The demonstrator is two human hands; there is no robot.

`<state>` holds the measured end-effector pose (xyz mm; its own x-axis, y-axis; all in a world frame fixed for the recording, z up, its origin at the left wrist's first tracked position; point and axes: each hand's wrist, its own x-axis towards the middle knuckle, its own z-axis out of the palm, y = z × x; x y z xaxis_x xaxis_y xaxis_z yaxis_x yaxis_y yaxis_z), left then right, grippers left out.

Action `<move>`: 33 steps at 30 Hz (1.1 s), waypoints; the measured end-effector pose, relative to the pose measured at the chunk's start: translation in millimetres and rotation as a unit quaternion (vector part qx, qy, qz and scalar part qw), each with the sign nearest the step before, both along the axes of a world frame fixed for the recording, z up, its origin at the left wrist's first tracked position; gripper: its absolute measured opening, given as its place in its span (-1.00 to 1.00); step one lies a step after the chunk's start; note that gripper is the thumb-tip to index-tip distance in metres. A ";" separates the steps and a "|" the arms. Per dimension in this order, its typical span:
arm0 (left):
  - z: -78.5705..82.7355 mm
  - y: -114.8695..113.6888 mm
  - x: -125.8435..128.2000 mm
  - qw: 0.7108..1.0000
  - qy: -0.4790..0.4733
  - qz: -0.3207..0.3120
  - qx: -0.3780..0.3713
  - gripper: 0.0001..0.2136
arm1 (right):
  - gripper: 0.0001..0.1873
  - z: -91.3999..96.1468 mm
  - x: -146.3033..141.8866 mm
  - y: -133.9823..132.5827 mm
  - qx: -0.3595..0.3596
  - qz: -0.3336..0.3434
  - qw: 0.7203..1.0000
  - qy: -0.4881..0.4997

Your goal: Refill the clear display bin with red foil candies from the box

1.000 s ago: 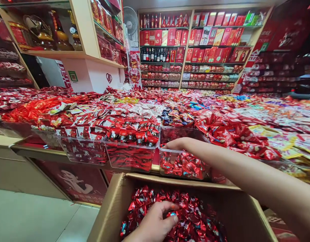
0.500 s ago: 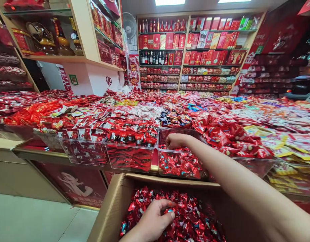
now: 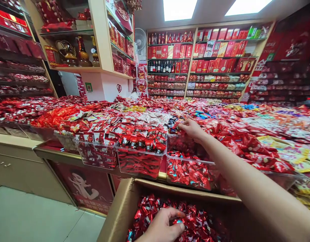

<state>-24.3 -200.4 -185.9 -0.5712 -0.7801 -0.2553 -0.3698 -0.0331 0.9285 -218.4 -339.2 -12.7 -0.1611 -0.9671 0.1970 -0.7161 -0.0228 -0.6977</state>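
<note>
My left hand point(image 3: 164, 226) lies in an open cardboard box point(image 3: 119, 211) of red foil-wrapped candies point(image 3: 197, 223), fingers curled over a few of them. My right hand point(image 3: 192, 129) reaches forward over a clear plastic bin point(image 3: 187, 169) half filled with the same red candies. Its fingers pinch at small dark wrapped candies point(image 3: 173, 121) lying just behind the bin's back edge. What they grip is too small to make out.
A wide counter is covered with heaps of red wrapped sweets point(image 3: 134, 134) in clear bins point(image 3: 97, 154). Shelves of red boxes and bottles point(image 3: 195, 57) line the back wall. A wooden cabinet point(image 3: 16, 164) stands at left above a pale tiled floor point(image 3: 39, 222).
My right hand has risen out of the clear bin and moved back to the candies behind it. My left hand stays in the box. The camera has tilted up slightly.
</note>
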 end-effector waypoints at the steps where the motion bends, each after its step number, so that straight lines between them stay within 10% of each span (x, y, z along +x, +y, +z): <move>1: -0.2 -0.1 0.5 1.000 0.001 -0.003 -0.003 -0.65 | -0.84 5.7 4.8 2.6 -0.007 0.016 0.999 -0.027; 9: 7.3 1.1 2.7 0.999 -0.027 -0.004 -0.026 -0.65 | -0.89 31.2 35.4 12.6 0.020 0.156 0.940 -0.304; 16: 9.9 3.4 5.4 0.999 -0.046 -0.006 -0.015 -0.63 | -0.84 34.9 64.1 -4.4 -0.158 0.133 0.975 -0.085; 21: 4.9 1.0 6.1 0.999 -0.040 -0.011 -0.019 -0.61 | -0.92 35.6 96.2 -23.5 -0.259 0.161 0.927 0.217; 33: 13.2 2.0 8.2 1.000 -0.022 -0.021 -0.006 -0.61 | -0.77 24.7 93.2 -25.1 -0.297 0.215 0.916 0.163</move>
<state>-16.1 -198.4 -172.7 -0.5916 -0.7595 -0.2705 -0.4103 -0.0052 0.9119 -125.2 -364.3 12.0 0.3701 -0.6334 0.6796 -0.7197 -0.6580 -0.2214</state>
